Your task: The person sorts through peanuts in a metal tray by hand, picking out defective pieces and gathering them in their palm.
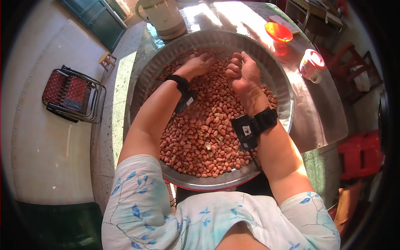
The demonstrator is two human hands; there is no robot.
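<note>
A: Position of the material?
B: Reddish peanuts (200,135), spread across the floor of the round metal tray (287,98), thickest toward its near side. One pale fragment (208,146) lies among them, near side of the tray.

A: Left hand?
B: Left hand (201,64) at the far part of the tray, back of the hand up, fingers extended down at the peanuts. Slightly blurred; whether the fingers close on any nut, cannot tell.

A: Right hand?
B: Right hand (243,73) above the tray's far right part, well apart from the left. Fingers curled toward the palm, thumb up alongside. Contents of the curl hidden; grip cannot be told.

A: Worn items?
B: A black strap with a small box on each wrist, both over the tray.

A: Surroundings, tray as reference?
B: Tray stands on a table (318,129), its near edge toward the person's body. Beyond its far left rim, a pale jug (166,18); beyond the far right rim, a red bowl (278,32). Right of the tray, a mug (312,66) with a red and white top. Well left of the tray, a folding chair (75,96) and a small wooden stool (107,61).
</note>
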